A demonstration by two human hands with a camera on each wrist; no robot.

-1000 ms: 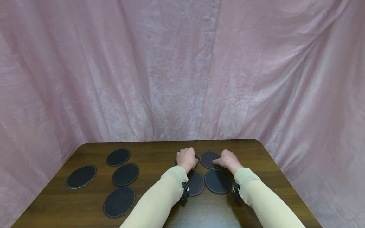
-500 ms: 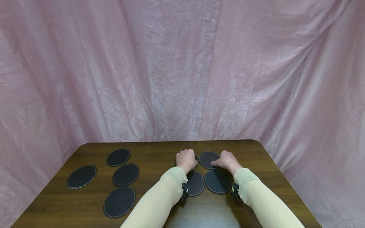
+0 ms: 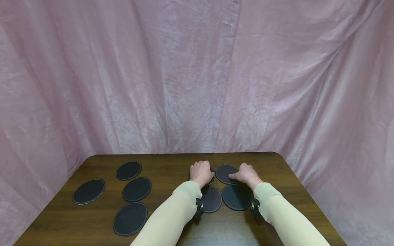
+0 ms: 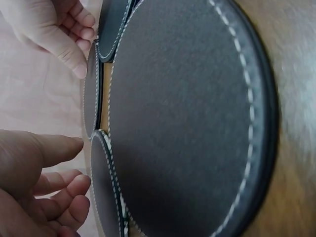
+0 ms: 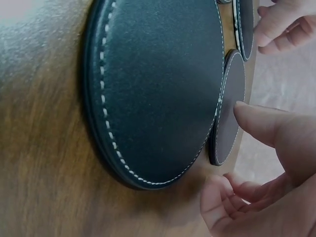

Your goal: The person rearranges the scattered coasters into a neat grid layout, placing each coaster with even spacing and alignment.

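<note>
Dark round stitched coasters form a cluster on the table. My left hand (image 3: 200,172) covers most of the far-left coaster (image 4: 102,185); the left wrist view shows its thumb stretched by that coaster's rim and its fingers loosely bent. Its rim shows doubled stitching; whether two are stacked I cannot tell. My right hand (image 3: 245,173) lies by the far-right coaster (image 3: 225,173), with the straight thumb touching its top in the right wrist view and the fingers loosely bent beside its edge. Nearer are the near-left coaster (image 3: 211,199) and near-right coaster (image 3: 236,197), lying flat.
Left on the wooden table (image 3: 172,164), three coasters stand in a column: a back one (image 3: 128,170), a middle one (image 3: 136,189) and a front one (image 3: 130,219). Another coaster (image 3: 88,191) lies farther left. A pink curtain (image 3: 197,75) hangs behind the table.
Both hands stay almost in place. The far-right coaster and my right hand shift very slightly left, then the whole view moves a little. Nothing is lifted.
</note>
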